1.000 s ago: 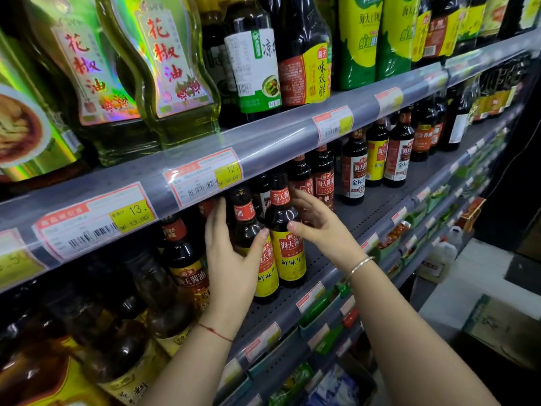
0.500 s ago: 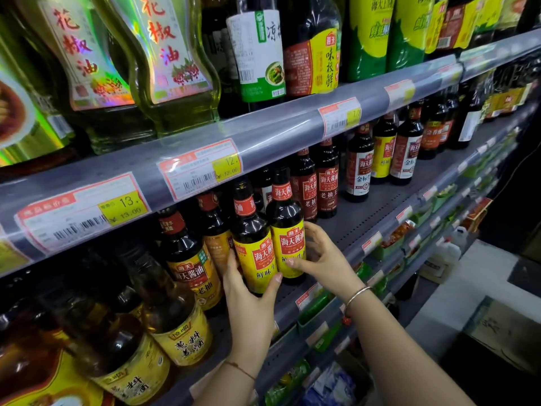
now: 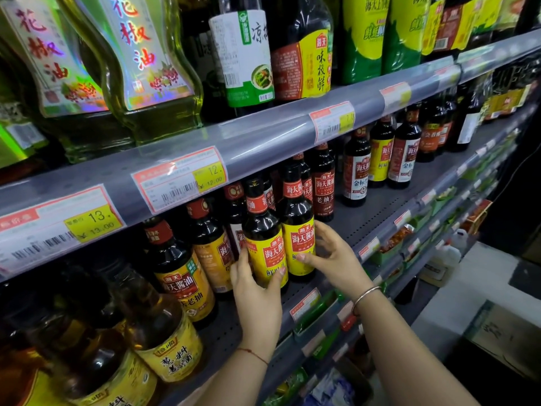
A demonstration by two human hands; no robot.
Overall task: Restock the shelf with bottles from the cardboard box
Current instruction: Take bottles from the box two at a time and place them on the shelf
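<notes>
Two dark soy sauce bottles with yellow labels and red neck bands stand side by side near the front of the grey middle shelf (image 3: 369, 218). My left hand (image 3: 254, 288) wraps the lower part of the left bottle (image 3: 263, 230), thumb on its label. My right hand (image 3: 333, 259) cups the right bottle (image 3: 298, 215), thumb on the label and fingers behind it. Both bottles are upright and touching each other. The cardboard box (image 3: 503, 335) sits on the floor at the lower right, only partly in view.
More soy sauce bottles (image 3: 323, 183) stand behind and to the right. Cooking wine bottles (image 3: 167, 347) fill the left of the shelf. The upper shelf rail (image 3: 263, 142) with price tags overhangs the bottle tops. Lower shelves hold green packets. A white jug (image 3: 445, 259) stands on the floor.
Both hands slid from the bottle necks down to the labels, and the two yellow-label bottles came forward toward the shelf's front edge.
</notes>
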